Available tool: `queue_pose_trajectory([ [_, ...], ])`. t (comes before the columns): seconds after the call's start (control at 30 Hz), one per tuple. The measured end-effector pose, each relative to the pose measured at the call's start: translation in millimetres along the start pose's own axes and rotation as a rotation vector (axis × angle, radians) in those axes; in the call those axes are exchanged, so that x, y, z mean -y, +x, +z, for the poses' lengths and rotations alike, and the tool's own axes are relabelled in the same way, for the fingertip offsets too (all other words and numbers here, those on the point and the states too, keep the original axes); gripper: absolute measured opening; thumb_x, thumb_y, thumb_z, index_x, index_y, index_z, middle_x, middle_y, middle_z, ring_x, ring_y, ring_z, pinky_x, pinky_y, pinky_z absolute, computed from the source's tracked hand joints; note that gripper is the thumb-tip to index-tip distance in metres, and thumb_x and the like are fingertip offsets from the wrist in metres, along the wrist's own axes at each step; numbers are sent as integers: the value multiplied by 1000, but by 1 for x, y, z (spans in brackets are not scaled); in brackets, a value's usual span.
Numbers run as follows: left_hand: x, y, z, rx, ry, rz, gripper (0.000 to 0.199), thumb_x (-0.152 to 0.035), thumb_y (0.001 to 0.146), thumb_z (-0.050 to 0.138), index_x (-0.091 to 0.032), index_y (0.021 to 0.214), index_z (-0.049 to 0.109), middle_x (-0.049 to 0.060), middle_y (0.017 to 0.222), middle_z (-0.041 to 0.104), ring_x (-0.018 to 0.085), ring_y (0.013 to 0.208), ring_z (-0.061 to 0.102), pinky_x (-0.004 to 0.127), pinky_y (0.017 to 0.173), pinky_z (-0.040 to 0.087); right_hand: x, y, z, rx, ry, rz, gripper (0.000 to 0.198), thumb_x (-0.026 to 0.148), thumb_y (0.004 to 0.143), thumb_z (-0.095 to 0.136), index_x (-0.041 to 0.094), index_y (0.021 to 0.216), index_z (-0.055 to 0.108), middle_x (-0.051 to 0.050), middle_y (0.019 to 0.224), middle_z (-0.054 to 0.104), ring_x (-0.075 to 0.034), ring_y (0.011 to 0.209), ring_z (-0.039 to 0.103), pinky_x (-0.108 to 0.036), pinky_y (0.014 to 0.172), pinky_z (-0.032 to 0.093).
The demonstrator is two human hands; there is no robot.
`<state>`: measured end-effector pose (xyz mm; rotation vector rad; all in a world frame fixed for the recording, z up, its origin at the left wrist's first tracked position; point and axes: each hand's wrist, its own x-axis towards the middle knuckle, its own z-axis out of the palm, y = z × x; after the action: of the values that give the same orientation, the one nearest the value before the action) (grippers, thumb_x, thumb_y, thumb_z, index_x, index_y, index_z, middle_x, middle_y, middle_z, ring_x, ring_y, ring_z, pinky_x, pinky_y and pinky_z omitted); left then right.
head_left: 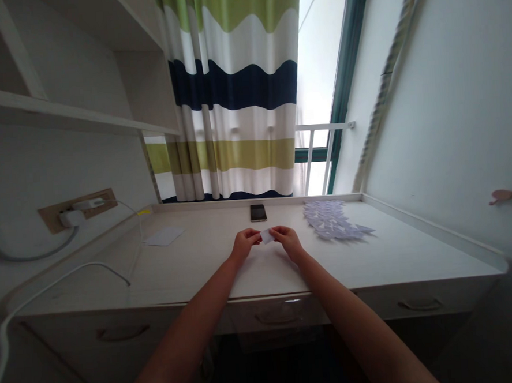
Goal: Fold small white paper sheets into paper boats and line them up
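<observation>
Between my two hands a small piece of white paper [266, 236] is held a little above the desk [209, 275]. My left hand [244, 242] pinches its left edge with thumb and fingers. On the other edge, my right hand [287, 240] grips it the same way. Whether the paper is folded I cannot tell at this size. To the right lies a pile of folded white paper pieces [331, 220], pointed at their ends and set in close rows. A few white paper sheets [164, 236] lie flat at the left.
A dark phone [258, 213] lies behind my hands near the desk's back ledge. White cables [100, 264] run across the left side from a wall socket [79, 209]. Shelves [82, 118] overhang the left; a striped curtain [232, 89] hangs behind the desk.
</observation>
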<state>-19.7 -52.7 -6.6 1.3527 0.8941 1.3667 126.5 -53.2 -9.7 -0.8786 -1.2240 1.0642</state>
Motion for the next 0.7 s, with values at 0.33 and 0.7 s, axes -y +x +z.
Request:
queue_pose_trajectory([
  [0.33, 0, 0, 2, 31, -45, -32, 9, -19, 56, 58, -14, 57, 51, -1, 55, 54, 9, 54, 52, 22, 53, 42, -1, 0, 0, 15, -28, -37, 22, 35, 53, 68, 15, 63, 63, -1, 57, 60, -12, 56, 50, -28, 59, 39],
  [0.7, -3, -3, 0, 95, -75, -66, 14, -25, 60, 58, -13, 67, 55, 1, 63, 55, 11, 61, 54, 22, 55, 43, -3, 1, -2, 10, -3, -48, 24, 36, 52, 69, 15, 62, 64, -2, 58, 61, -13, 57, 51, -29, 60, 40],
])
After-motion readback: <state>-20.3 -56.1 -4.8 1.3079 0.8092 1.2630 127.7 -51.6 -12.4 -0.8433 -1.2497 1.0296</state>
